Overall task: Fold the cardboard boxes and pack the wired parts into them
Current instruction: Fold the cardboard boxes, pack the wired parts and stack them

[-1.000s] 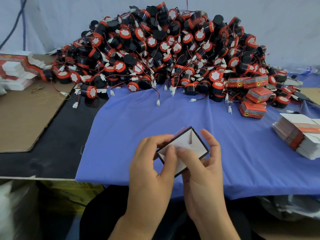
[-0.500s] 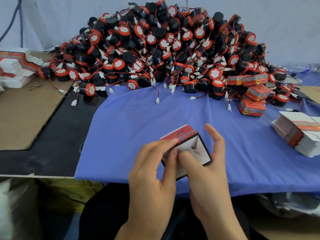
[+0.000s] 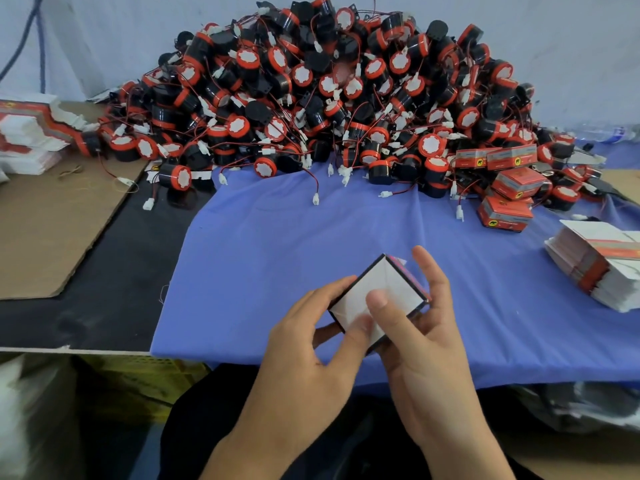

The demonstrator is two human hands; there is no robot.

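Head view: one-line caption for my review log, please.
Left hand and right hand grip a small white-faced cardboard box above the blue cloth, before a heap of black-and-red wired parts.

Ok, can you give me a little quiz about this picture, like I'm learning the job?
1. True or false: the left hand and the right hand both hold the small box.
2. The cloth under the pile of wired parts is: A green, B blue, C yellow.
3. On which side of the pile do the closed red boxes lie, the person's left or right?
Key: 1 true; 2 B; 3 right.
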